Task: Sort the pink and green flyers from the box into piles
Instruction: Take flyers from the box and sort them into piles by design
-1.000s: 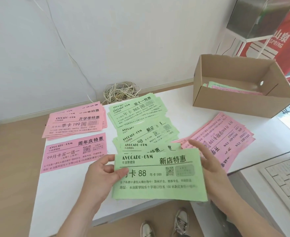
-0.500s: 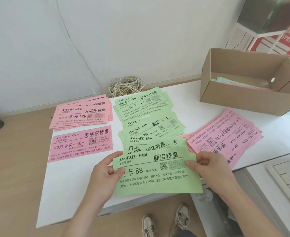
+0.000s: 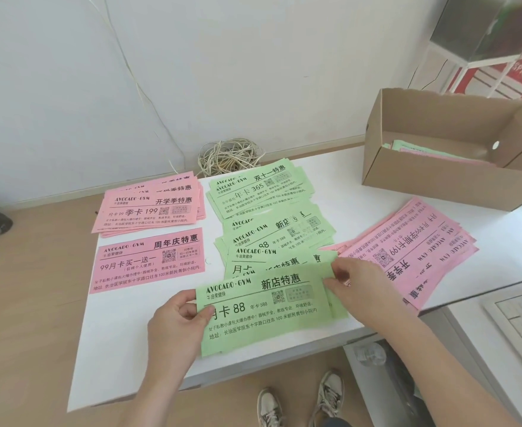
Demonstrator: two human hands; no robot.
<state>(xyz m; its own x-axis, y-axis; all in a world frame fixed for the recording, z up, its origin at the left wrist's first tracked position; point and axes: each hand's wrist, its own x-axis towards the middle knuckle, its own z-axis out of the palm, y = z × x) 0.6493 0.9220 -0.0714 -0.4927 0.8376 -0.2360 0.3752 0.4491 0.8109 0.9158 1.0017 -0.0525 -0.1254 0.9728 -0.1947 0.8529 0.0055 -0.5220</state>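
White wall, wooden floor, white table, coiled cable

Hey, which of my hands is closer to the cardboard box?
Right. The right hand pinches the right edge of the green flyer, nearer and to the left of the cardboard box; the left hand grips its left edge, farther across the table.

One cardboard box, one cable coil, one lone pink flyer, two pink piles, left pile, right pile, green flyers overlapping, uncounted.
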